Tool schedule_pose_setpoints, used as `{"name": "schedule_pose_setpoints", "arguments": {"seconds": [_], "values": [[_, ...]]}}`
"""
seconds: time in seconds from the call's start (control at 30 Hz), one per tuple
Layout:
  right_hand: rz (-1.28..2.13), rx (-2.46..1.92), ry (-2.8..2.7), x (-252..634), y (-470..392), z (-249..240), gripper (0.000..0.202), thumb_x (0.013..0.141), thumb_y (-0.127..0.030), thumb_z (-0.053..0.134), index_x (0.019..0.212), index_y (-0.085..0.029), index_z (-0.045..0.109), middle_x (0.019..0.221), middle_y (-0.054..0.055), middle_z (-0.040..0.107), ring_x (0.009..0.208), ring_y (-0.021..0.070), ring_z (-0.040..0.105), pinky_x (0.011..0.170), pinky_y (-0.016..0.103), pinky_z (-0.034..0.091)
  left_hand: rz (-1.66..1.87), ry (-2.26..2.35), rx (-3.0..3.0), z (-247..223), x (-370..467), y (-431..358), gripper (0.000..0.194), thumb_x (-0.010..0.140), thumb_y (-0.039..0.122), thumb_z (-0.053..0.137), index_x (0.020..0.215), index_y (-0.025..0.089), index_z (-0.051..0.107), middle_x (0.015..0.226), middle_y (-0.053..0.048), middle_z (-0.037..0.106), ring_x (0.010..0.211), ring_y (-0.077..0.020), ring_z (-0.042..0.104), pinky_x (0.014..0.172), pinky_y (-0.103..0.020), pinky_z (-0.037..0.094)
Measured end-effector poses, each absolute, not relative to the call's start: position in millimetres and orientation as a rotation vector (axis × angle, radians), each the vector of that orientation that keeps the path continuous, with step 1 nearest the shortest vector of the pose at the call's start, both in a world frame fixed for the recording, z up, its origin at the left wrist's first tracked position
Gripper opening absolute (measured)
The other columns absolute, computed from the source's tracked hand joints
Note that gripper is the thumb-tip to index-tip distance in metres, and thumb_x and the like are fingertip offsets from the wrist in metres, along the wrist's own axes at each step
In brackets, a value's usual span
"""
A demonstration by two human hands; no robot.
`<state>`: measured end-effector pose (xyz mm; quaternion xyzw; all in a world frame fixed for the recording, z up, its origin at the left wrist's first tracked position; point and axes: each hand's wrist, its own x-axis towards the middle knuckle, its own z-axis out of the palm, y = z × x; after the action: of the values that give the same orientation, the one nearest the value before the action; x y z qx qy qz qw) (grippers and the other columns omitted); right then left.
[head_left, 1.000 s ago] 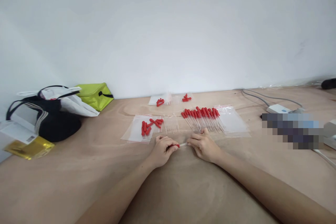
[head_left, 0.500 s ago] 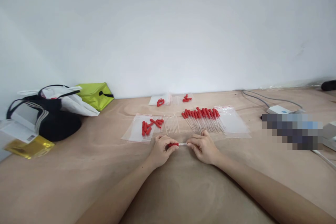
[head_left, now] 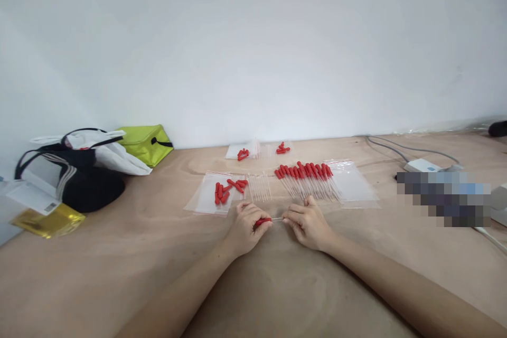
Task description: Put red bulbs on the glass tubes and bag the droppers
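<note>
1. Light-brown tabletop [head_left: 99, 264], its surface faintly swirled.
2. Middle: clear tubes [head_left: 260, 187] in a row, just left of the fanned red-bulbed droppers [head_left: 307, 179].
3. Flat clear zip bags [head_left: 358, 185] — outside both groups, with more behind.
4. Left: lime-green bag [head_left: 144, 142], gold packet [head_left: 59, 223].
5. Right: white box [head_left: 423, 165], grey cable [head_left: 423, 148] — and a pixelated object [head_left: 447, 198].

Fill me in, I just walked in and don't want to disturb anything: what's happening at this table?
A person's left hand pinches a red rubber bulb, while the right hand holds a thin clear tube that meets it. Beyond the hands, loose red bulbs lie on plastic bags at left, with a row of bare tubes beside them. To the right, many tubes with red bulbs on lie side by side.
</note>
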<state>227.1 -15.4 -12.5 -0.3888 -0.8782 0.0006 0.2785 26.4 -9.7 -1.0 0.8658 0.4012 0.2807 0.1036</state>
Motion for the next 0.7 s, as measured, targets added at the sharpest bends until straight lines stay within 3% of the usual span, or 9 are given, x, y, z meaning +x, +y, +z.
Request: {"name": "schedule_pose_setpoints", "arguments": {"seconds": [0.43,0.6,0.7], "values": [[0.202,-1.078,-2.33,211.2,-14.7,-17.5,0.025,0.085,-0.017,0.037,0.074,-0.017,0.059,0.067,0.0,0.058,0.06,0.0102,0.046,0.065,0.028,0.02,0.792,1.122,2.611,-2.6,25.7,-9.8,0.012,0.08,0.025,0.05,0.074,0.019,0.058,0.072,0.0,0.064,0.074,-0.0153,0.055,0.085,-0.037,0.027],[0.036,-1.137,-2.435,208.5,-13.0,-0.9,0.02,0.083,-0.021,0.044,0.076,-0.02,0.062,0.072,0.002,0.061,0.072,0.0139,0.049,0.066,0.03,0.02,0.779,1.194,2.608,-1.9,20.8,-0.4,0.011,0.082,0.025,0.051,0.077,0.021,0.06,0.077,0.001,0.066,0.079,-0.0164,0.056,0.089,-0.039,0.024],[-0.04,-1.208,-2.511,209.0,-9.6,8.9,0.018,0.081,-0.023,0.048,0.071,-0.019,0.063,0.072,0.004,0.063,0.077,0.0168,0.05,0.067,0.031,0.02,0.874,1.319,2.57,-4.0,16.0,5.8,0.012,0.08,0.027,0.053,0.09,0.023,0.06,0.089,-0.002,0.064,0.089,-0.0193,0.055,0.09,-0.04,0.026]]}}
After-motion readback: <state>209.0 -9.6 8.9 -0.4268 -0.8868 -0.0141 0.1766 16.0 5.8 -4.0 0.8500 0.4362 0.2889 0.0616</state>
